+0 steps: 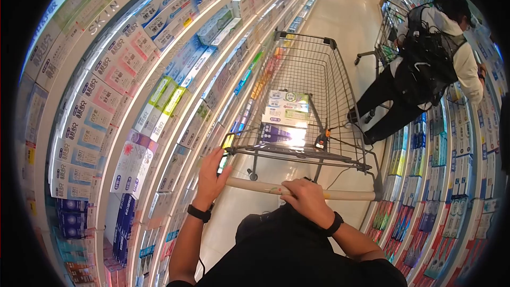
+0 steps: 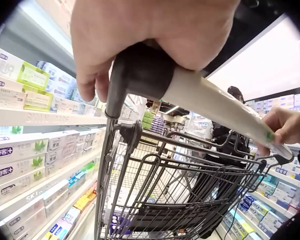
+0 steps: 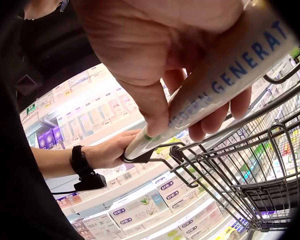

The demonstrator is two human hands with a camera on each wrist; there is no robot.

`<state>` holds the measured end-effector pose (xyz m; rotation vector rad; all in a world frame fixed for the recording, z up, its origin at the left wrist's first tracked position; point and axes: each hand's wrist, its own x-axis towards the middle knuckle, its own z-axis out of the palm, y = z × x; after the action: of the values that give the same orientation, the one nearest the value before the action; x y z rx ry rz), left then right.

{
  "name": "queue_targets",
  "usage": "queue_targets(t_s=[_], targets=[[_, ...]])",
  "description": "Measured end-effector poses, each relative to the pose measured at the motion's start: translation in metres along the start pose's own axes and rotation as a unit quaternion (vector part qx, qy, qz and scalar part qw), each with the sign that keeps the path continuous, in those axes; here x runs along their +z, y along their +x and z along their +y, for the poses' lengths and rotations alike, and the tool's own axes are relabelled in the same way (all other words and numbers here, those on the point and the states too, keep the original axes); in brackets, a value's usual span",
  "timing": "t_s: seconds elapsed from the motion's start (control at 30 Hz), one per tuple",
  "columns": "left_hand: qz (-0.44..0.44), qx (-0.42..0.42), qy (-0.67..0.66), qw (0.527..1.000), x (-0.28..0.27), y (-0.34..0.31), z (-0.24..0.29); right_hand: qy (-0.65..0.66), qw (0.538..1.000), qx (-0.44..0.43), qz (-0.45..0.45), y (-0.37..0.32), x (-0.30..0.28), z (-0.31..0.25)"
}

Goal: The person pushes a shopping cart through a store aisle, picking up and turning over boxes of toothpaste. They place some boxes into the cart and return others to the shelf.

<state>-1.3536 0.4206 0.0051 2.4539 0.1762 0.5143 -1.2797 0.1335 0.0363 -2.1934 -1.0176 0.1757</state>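
Observation:
Both hands are on the pale handle bar (image 1: 255, 185) of a wire shopping cart (image 2: 165, 216). My left hand (image 1: 212, 176) grips the bar's left end, its palm over the black corner piece (image 2: 146, 70) and its fingers bent down past the outer side. Nearer the middle, my right hand (image 1: 309, 200) holds the bar with fingers curled round underneath; blue lettering (image 3: 250, 60) shows beside it. White and pale green boxes (image 1: 287, 107) lie in the basket behind purple boxes (image 1: 273, 134), with a bright glare over part of them.
Shelves of boxed toothpaste-like goods (image 1: 85, 138) line the left side close to the cart. More packed shelves (image 1: 425, 180) stand at right. A person with a black backpack (image 1: 422, 66) stands by another cart (image 1: 390, 26) ahead on the right. The pale aisle floor (image 1: 350, 0) runs forward.

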Motion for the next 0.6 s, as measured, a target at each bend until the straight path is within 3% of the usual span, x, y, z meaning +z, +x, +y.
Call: queue_targets(t_s=[0.3, 0.47, 0.6], targets=[[-0.176, 0.146, 0.048, 0.972, 0.002, 0.019, 0.017, -0.058, 0.994, 0.060, -0.069, 0.004, -0.027, 0.019], [-0.317, 0.260, -0.067, 0.910, 0.001, 0.031, 0.024, -0.115, 0.983, 0.121, -0.079, 0.007, -0.040, 0.001], [-0.391, 0.353, -0.160, 0.835, 0.011, 0.030, 0.025, -0.059, 0.982, 0.181, 0.012, 0.021, -0.026, -0.035]])
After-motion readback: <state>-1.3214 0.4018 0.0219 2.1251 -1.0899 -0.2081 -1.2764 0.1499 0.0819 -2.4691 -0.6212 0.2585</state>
